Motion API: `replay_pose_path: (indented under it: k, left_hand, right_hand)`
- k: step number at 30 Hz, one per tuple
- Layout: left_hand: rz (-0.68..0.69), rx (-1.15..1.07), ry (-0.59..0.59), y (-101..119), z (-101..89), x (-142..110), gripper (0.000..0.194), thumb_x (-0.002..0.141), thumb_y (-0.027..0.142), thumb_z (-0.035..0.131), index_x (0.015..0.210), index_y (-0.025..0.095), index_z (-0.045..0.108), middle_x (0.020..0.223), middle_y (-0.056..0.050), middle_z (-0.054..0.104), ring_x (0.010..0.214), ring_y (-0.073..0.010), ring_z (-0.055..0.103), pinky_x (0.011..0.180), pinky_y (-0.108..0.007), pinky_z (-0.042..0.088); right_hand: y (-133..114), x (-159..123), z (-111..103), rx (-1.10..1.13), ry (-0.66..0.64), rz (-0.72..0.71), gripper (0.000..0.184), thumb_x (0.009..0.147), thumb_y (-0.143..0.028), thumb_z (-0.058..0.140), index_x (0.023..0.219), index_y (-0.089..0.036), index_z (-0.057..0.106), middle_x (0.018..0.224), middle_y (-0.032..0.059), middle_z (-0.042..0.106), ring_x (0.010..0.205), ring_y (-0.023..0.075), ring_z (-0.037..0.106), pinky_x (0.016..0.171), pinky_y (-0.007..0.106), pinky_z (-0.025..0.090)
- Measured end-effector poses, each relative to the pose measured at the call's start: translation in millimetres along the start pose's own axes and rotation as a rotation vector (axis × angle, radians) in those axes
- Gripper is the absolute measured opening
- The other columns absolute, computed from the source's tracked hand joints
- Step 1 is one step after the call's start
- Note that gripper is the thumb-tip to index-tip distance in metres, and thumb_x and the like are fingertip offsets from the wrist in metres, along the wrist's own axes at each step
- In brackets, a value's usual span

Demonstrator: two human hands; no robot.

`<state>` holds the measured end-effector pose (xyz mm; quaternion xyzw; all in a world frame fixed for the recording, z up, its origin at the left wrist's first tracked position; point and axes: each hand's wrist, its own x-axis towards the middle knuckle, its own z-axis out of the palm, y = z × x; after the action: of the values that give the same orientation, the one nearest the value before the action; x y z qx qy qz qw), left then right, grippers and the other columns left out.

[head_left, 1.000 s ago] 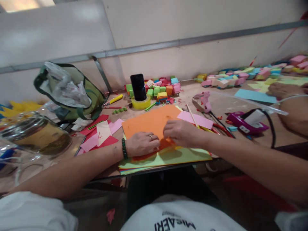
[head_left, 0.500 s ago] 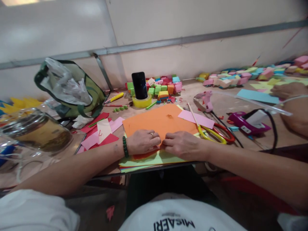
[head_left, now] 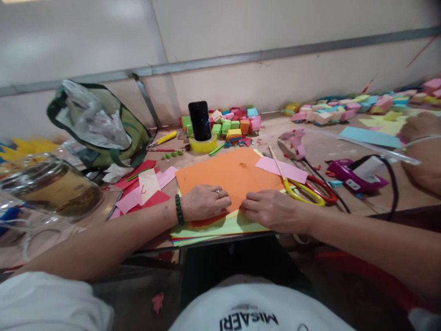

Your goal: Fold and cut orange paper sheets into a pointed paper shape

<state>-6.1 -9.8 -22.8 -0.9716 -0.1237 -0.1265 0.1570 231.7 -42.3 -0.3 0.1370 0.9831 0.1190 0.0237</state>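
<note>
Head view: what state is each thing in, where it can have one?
Smartphone: upright, screen dark
Packing tape: wound, lying flat
Tote bag: open, plastic bags inside
Orange paper: mostly flat, under the left hand
Right hand: fingers curled
Yellow-handled scissors: lying, open or shut unclear

We take this for a craft workshop, or a room serving as one — whether it belongs to a school, a home or a business, we cannot tell. What shows it to us is the long worktable (head_left: 270,131) against a plain pale wall (head_left: 275,23), crowded with paper work: an orange sheet (head_left: 220,168) over a stack of coloured paper (head_left: 223,230), scissors (head_left: 288,188), a yellow cutter (head_left: 167,138), a roll of tape (head_left: 203,146) and a pink glue gun (head_left: 299,145). We also see a purple power socket (head_left: 354,177), pink and red paper scraps (head_left: 159,197), and many small colourful blocks (head_left: 237,125) near the wall — with another person's forearm (head_left: 423,161) at our right
</note>
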Motion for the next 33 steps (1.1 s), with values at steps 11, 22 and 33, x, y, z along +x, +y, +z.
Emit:
replay_pose_path:
  k: [11,22,33]
  left_hand:
    - [0.124,0.072,-0.104,-1.2,-4.2,-1.7,0.034,0.096,0.018,0.037,0.127,0.025,0.048,0.093,-0.004,0.065,0.071,-0.0154,0.055,0.052,-0.027,0.039]
    - [-0.142,0.018,-0.375,25.4,-37.5,-52.8,0.032,0.095,0.016,0.037,0.124,0.015,0.049,0.107,-0.01,0.062,0.09,-0.0201,0.055,0.07,-0.031,0.048]
    - [-0.468,0.005,-0.374,69.2,-51.1,-74.2,0.046,0.086,0.003,0.039,0.13,0.011,0.046,0.125,-0.014,0.054,0.112,-0.0243,0.049,0.099,-0.038,0.038]
  right_hand:
    - [-4.6,-39.0,9.1,0.067,0.009,0.249,0.021,0.09,-0.01,0.047,0.103,-0.011,0.064,0.09,0.0096,0.064,0.081,0.0212,0.053,0.065,0.032,0.043]
    - [-8.4,-44.7,21.3,0.113,0.127,0.307,0.027,0.084,-0.002,0.045,0.102,-0.012,0.063,0.091,0.0096,0.063,0.082,0.0212,0.054,0.062,0.029,0.044]
    - [-20.1,-53.4,24.6,0.029,0.207,0.422,0.027,0.081,0.0,0.043,0.094,-0.011,0.065,0.087,0.0109,0.063,0.081,0.0217,0.053,0.067,0.031,0.043]
